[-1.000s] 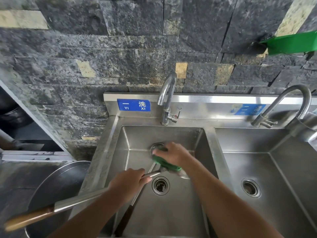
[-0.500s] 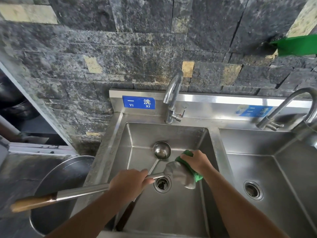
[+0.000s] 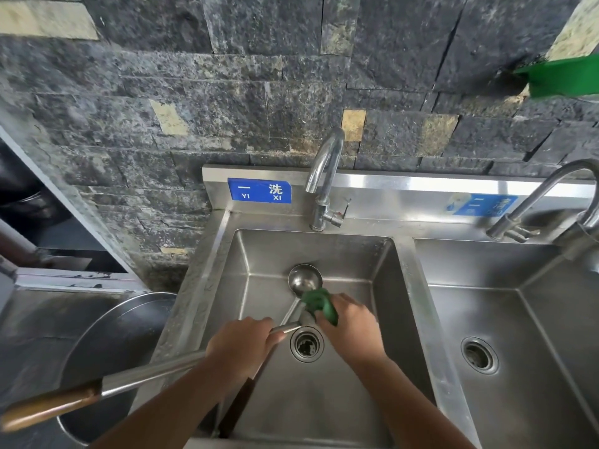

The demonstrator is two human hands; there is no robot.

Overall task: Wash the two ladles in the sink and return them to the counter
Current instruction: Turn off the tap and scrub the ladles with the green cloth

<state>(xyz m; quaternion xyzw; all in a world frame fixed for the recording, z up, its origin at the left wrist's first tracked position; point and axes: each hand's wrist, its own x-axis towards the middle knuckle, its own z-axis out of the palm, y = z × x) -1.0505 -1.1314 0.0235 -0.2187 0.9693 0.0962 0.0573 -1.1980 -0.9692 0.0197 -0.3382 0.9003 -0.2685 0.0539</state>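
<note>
My left hand [image 3: 241, 346] grips the steel shaft of a long ladle [image 3: 146, 374] whose wooden handle end juts out to the lower left, beyond the basin. Its bowl is hidden under my right hand [image 3: 351, 332], which holds a green scouring pad [image 3: 319, 304] against it above the drain. A second ladle [image 3: 304, 280] lies in the left sink basin [image 3: 382, 286], bowl up near the back wall, its dark handle running toward the front edge under my left arm.
A faucet [image 3: 324, 176] stands behind the left basin and shows no water running. A second basin [image 3: 518, 319] with its own faucet [image 3: 544, 196] lies to the right. A large round steel pan [image 3: 113, 335] sits on the counter at left. Stone wall behind.
My right hand with the green pad slid from the right side of the held ladle's bowl back over it, toward the middle of the basin. The left hand keeps its grip on the shaft.
</note>
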